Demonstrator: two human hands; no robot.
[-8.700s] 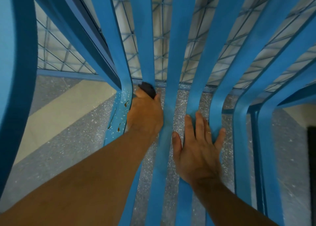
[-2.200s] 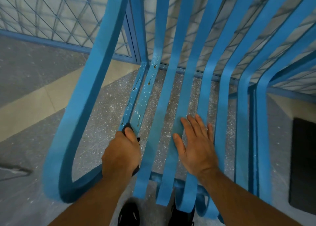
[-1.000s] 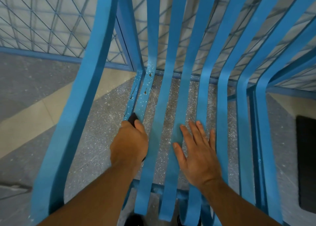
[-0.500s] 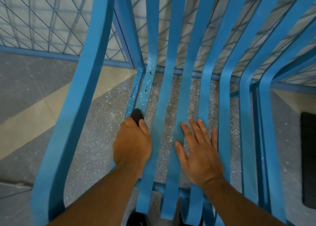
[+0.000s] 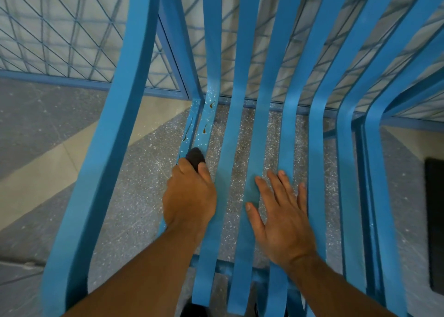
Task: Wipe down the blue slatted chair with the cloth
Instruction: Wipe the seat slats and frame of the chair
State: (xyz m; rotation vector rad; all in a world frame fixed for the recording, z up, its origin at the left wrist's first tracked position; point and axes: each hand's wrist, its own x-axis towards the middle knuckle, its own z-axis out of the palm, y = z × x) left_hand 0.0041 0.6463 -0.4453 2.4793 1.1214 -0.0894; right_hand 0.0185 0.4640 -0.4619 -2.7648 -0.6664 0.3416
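Cloth (image 5: 195, 157) in left hand (image 5: 189, 196) advanced up slat (image 5: 207, 115).

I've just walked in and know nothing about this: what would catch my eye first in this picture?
The bright blue chair fills the view, its long slats fanning upward. In the middle, the left hand grips a dark cloth against a slat at the seat's left side, while the right hand lies flat on slats beside it. Just beyond the cloth, small brown marks dot that slat.
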